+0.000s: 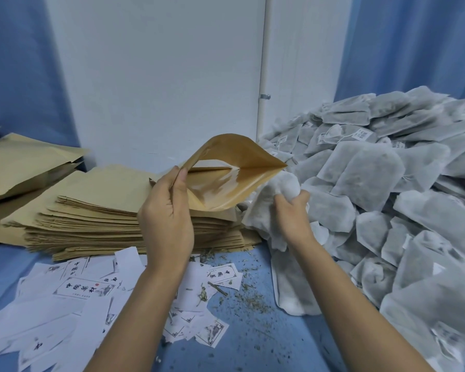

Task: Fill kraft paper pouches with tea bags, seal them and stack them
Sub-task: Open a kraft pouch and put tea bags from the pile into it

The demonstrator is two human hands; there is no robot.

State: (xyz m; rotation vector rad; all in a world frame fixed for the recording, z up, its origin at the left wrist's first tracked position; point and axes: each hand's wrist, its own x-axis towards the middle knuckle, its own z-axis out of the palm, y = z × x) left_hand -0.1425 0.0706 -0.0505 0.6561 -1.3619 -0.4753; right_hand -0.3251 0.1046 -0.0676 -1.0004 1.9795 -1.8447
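The kraft pouch [226, 178] hangs mouth-open above the flat pouch stack [134, 226], pinched at its left lip by the left hand [167, 218]. The right hand [293, 213], just right, clutches tea bags [274, 200]; better to feed them bunched through the gaping mouth.

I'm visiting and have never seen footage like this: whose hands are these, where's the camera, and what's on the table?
There is no machine here: a person works bare-handed, filmed by one wide-angle camera worn on their head, looking down. The left hand pinches the rim of a kraft pouch, holding its mouth open. The right hand grips a bunch of tea bags beside that mouth. On the blue table lie a stack of flat pouches at left, a big heap of tea bags at right, and printed labels and loose tea crumbs in front.
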